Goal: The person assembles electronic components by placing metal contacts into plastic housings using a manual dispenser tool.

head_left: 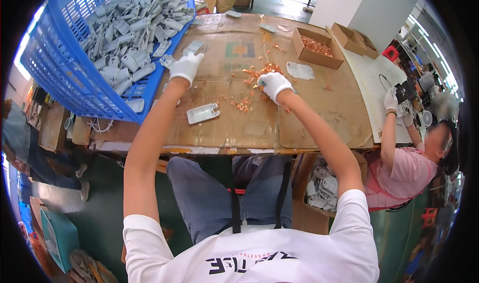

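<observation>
Your gloved right hand (274, 85) rests on the pile of small copper parts (259, 72) in the middle of the cardboard-covered counter (319, 118), fingers closed on something small; what it is, I cannot tell. Your gloved left hand (186, 66) lies open and flat near the blue basket (60, 68) of grey plastic pieces (132, 28). A grey housing (203, 113) lies between your arms.

Your view is evenly and brightly lit, with strong daylight glare at the far left edge behind the blue crate (60, 68). Shadows are soft. Fisheye bending and black vignetting mark the rim; the periphery blurs.
</observation>
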`<state>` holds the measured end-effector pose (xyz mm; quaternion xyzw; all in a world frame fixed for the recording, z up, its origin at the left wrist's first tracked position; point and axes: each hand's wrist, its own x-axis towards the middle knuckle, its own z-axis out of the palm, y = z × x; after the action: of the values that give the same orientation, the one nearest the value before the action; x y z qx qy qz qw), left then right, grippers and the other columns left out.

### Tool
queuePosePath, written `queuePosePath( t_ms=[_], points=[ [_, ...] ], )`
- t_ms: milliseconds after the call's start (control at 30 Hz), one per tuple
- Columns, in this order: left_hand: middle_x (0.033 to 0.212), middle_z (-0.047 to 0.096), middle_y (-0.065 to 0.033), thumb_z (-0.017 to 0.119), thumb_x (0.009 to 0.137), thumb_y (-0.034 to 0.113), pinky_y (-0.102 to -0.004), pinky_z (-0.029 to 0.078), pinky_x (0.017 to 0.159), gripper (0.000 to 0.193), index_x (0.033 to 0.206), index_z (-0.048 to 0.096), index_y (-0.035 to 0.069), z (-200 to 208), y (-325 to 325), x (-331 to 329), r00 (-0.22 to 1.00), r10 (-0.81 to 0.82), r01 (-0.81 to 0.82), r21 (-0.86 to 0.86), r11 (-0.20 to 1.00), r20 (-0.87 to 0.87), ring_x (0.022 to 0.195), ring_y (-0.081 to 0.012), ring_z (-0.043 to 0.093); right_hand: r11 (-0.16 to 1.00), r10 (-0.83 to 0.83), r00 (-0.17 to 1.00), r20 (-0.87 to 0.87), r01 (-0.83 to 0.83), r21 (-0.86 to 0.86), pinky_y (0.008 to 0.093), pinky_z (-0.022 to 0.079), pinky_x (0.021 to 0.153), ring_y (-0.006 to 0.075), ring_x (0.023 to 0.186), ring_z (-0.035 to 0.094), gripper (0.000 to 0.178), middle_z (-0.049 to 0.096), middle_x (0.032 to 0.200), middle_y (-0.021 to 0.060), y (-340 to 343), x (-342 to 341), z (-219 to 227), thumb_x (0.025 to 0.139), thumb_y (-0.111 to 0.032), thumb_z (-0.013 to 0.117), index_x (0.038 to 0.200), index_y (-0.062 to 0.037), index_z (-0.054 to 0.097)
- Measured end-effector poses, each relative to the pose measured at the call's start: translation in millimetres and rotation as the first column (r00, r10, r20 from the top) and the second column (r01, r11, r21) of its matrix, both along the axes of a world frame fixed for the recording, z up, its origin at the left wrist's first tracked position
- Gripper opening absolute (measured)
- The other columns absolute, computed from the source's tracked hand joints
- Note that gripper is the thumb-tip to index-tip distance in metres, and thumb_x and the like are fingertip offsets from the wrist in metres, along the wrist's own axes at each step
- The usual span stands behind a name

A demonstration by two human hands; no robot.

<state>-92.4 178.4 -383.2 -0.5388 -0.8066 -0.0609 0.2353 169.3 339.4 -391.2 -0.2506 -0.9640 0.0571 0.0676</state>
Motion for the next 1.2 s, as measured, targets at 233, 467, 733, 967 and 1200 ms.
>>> queuePosePath(
  t_ms=[233, 467, 733, 967, 1200],
  points=[
    [0.079, 0.06, -0.0152, 0.059, 0.085, 0.025, -0.0411, 0.05, 0.062, 0.022, 0.097, 0.055, 0.007, 18, -16, 17, 0.838, 0.062, -0.316, 0.39, 0.865, 0.542, 0.073, -0.0316, 0.063, 0.99, 0.055, 0.996, -0.076, -0.064, -0.126, 0.038, 0.05, 0.079, 0.0303, 0.087, 0.063, 0.018, 0.066, 0.094, 0.0117, 14, 7, 6, 0.077, -0.013, 0.059, 0.092, -0.0147, 0.068],
    [0.071, 0.055, 0.0024, 0.051, 0.091, 0.023, -0.0175, 0.044, 0.04, 0.012, 0.096, 0.052, 0.011, -8, -49, 53, -0.783, -0.531, -0.453, 0.288, 0.844, 0.325, 0.053, -0.0081, 0.052, 0.979, 0.172, 0.985, -0.032, -0.175, -0.104, 0.0354, 0.049, 0.077, 0.0291, 0.085, 0.063, 0.018, 0.067, 0.091, 0.0115, 21, 3, 18, 0.078, -0.013, 0.063, 0.095, -0.0131, 0.068],
    [0.099, 0.056, -0.0067, 0.065, 0.078, 0.006, -0.0312, 0.055, 0.066, 0.051, 0.124, 0.043, 0.005, -12, -132, 198, -0.618, -0.625, -0.472, 0.41, 0.78, 0.477, 0.081, -0.019, 0.062, 0.959, 0.284, 0.953, 0.109, -0.281, -0.037, 0.0391, 0.048, 0.079, 0.0287, 0.092, 0.06, 0.014, 0.061, 0.096, 0.0076, 24, 6, 14, 0.076, -0.012, 0.059, 0.088, -0.0161, 0.063],
    [0.111, 0.058, -0.0122, 0.063, 0.074, 0.002, -0.0305, 0.049, 0.083, 0.054, 0.124, 0.043, 0.001, -27, -133, 211, -0.038, -0.519, -0.484, 0.439, 0.757, 0.854, 0.098, -0.0192, 0.06, 0.961, 0.174, 0.972, -0.156, -0.202, -0.188, 0.0359, 0.048, 0.074, 0.0286, 0.08, 0.06, 0.02, 0.062, 0.089, 0.013, -2, 6, 25, 0.074, -0.005, 0.057, 0.094, -0.0076, 0.059],
    [0.106, 0.061, -0.0175, 0.065, 0.072, 0.004, -0.0338, 0.047, 0.084, 0.053, 0.121, 0.046, 0.004, -2, -125, 229, 0.374, -0.329, -0.436, 0.478, 0.763, 0.867, 0.098, -0.0288, 0.061, 0.785, 0.151, 0.733, -0.664, -0.497, -0.37, 0.0278, 0.046, 0.066, 0.0199, 0.072, 0.057, 0.018, 0.056, 0.085, 0.0092, -164, 34, 56, 0.075, 0.001, 0.063, 0.091, -0.0042, 0.058]
  ],
)
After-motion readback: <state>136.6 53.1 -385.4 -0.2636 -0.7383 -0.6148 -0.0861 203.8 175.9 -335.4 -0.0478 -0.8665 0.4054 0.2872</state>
